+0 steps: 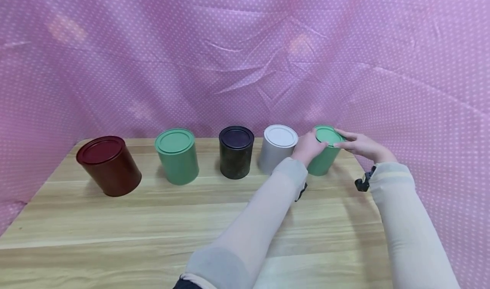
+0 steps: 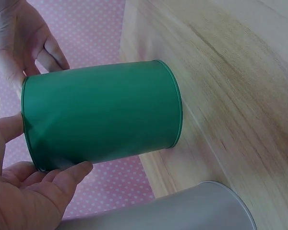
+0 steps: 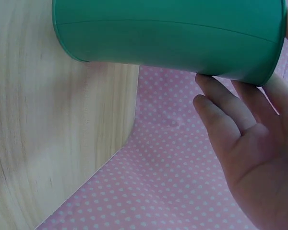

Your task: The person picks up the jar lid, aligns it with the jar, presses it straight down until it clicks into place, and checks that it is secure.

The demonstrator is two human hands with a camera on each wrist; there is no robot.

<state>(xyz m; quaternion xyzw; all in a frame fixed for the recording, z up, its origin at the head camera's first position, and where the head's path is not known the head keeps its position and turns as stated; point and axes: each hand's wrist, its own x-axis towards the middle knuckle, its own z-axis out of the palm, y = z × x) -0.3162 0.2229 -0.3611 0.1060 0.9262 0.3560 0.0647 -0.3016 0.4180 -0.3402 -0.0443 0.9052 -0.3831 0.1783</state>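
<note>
At the far right of the table stands a green lidded can (image 1: 323,160), its lid edge between both hands. My left hand (image 1: 307,148) holds its left side near the top, the thumb over the lid rim and the fingers along the wall, as the left wrist view shows. From the other side my right hand (image 1: 363,148) grips the upper edge, with fingertips (image 3: 204,80) against the wall. The can's base (image 2: 175,105) is at the tabletop. Close beside my left wrist is a white can (image 1: 280,138), partly covered by that hand.
Further left along the back stand a black can (image 1: 236,153), another green can (image 1: 177,157) and a dark red can (image 1: 109,165). Pink dotted cloth (image 1: 245,59) hangs behind the wooden table (image 1: 134,238) and at its sides. The table's right edge runs close by the held can.
</note>
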